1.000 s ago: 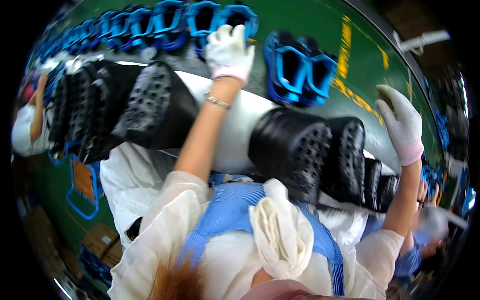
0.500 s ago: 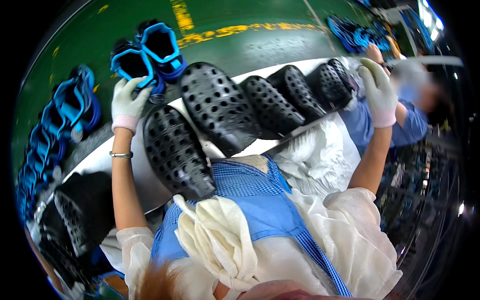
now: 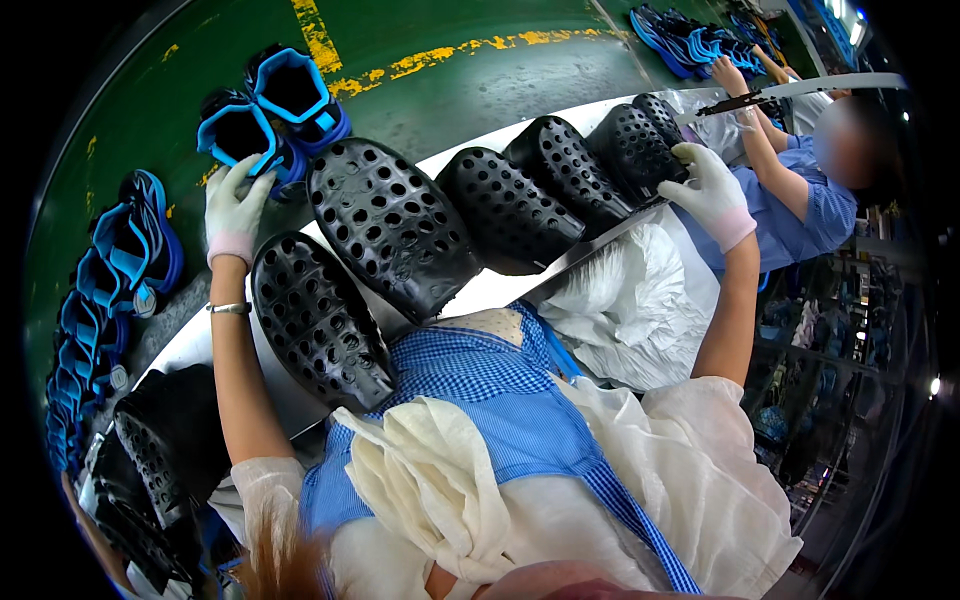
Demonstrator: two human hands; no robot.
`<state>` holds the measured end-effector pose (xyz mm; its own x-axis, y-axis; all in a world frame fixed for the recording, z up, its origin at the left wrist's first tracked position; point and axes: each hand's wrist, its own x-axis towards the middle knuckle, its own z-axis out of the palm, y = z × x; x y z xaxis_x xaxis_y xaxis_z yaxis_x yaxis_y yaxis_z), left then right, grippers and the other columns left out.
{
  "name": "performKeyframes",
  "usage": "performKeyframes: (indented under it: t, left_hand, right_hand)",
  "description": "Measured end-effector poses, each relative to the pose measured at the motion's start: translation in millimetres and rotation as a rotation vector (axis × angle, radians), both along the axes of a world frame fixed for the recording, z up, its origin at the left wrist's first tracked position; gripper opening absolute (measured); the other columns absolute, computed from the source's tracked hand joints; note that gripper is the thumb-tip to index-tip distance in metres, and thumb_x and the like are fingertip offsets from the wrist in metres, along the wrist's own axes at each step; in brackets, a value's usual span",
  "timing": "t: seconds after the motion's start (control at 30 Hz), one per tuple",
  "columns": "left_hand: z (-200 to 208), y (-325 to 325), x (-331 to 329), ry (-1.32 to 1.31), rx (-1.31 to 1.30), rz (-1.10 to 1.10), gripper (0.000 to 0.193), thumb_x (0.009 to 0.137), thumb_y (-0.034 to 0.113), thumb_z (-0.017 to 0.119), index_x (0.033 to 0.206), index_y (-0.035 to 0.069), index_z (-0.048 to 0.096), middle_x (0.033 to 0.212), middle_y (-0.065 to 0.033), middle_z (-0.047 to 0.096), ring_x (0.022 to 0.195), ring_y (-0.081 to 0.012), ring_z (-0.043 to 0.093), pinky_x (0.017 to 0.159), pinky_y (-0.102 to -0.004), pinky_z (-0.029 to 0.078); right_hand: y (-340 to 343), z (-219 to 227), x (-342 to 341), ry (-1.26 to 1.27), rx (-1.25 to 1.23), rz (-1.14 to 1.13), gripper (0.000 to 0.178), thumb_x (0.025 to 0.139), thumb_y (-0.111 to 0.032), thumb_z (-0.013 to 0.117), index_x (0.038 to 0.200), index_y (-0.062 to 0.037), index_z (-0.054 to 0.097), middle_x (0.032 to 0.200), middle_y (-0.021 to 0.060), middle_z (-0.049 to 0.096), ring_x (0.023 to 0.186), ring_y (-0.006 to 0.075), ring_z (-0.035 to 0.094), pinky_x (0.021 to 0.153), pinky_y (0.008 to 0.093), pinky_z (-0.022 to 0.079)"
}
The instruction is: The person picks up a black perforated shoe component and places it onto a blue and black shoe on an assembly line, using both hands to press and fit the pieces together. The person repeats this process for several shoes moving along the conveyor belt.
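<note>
Both my hands wear white gloves with pink cuffs. At the left, my left hand point(image 3: 236, 208) has its fingers bent over the near collar of a black-and-blue high-top shoe point(image 3: 236, 132). A matching shoe point(image 3: 290, 88) stands against it. Between my arms runs a row of black, shoe-shaped shells full of round holes; the largest shell point(image 3: 385, 225) and the nearest shell point(image 3: 318, 318) lie close to my body. At the row's right end, my right hand point(image 3: 708, 190) is open, thumb and fingers apart, its fingertips beside a smaller shell point(image 3: 640, 148).
A white table point(image 3: 500, 290) lies under the shells. Crumpled white plastic point(image 3: 625, 310) hangs at its near side. More black-and-blue shoes point(image 3: 105, 270) line the left, with black shells point(image 3: 165, 425) below. A co-worker in blue point(image 3: 800, 205) works at the right, near a shoe row point(image 3: 670, 40).
My right hand has come down and inward to the shells' right end. My left hand stays at the shoe. The whole view has shifted, with the shells now further left.
</note>
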<state>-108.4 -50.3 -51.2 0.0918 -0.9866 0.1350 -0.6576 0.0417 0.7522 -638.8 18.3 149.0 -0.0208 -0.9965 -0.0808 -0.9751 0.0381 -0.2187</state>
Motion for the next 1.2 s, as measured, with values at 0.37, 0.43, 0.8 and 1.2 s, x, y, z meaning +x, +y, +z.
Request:
performKeyframes:
  t: [0.37,0.43,0.8,1.2]
  left_hand:
    - [-3.0,1.9,0.6,-0.038,0.017,0.003,0.037,0.083,0.025,0.064,0.118,0.017,0.063,0.116,-0.0152,0.052,0.081,-0.0171,0.058,0.083,-0.0292,0.047]
    - [0.4,2.8,1.7,-0.058,-0.014,-0.024,0.038,0.083,0.025,0.064,0.120,0.017,0.062,0.115,-0.0157,0.053,0.084,-0.0182,0.058,0.085,-0.0297,0.047]
    - [105.8,18.7,-19.6,0.452,-0.067,-0.069,0.063,0.092,0.037,0.055,0.139,0.000,0.037,0.132,-0.0198,0.047,0.114,-0.0253,0.053,0.097,-0.0357,0.042]
    - [155.9,44.1,-3.5,1.507,-0.300,0.086,0.043,0.091,0.043,0.052,0.116,0.007,0.053,0.107,-0.0090,0.060,0.097,-0.0222,0.059,0.086,-0.0348,0.050]
  right_hand:
    - [13.7,4.1,1.7,0.056,-0.062,-0.009,0.047,0.067,-0.021,0.075,0.104,0.0016,0.056,0.097,0.0125,0.058,0.086,0.0219,0.060,0.079,0.0316,0.050]
    - [17.6,12.5,4.6,0.035,-0.120,0.008,0.047,0.067,-0.020,0.075,0.104,0.0024,0.056,0.096,0.0124,0.058,0.085,0.0209,0.060,0.079,0.0311,0.050]
    - [-59.4,58.0,151.8,-0.405,-0.185,0.550,0.051,0.067,-0.012,0.076,0.112,0.0017,0.055,0.102,0.0075,0.060,0.092,0.0159,0.059,0.085,0.0289,0.048]
    - [-94.8,16.5,362.6,-0.550,0.050,0.961,0.057,0.079,-0.045,0.065,0.111,0.0019,0.061,0.090,0.0184,0.066,0.082,0.0258,0.065,0.076,0.0324,0.051]
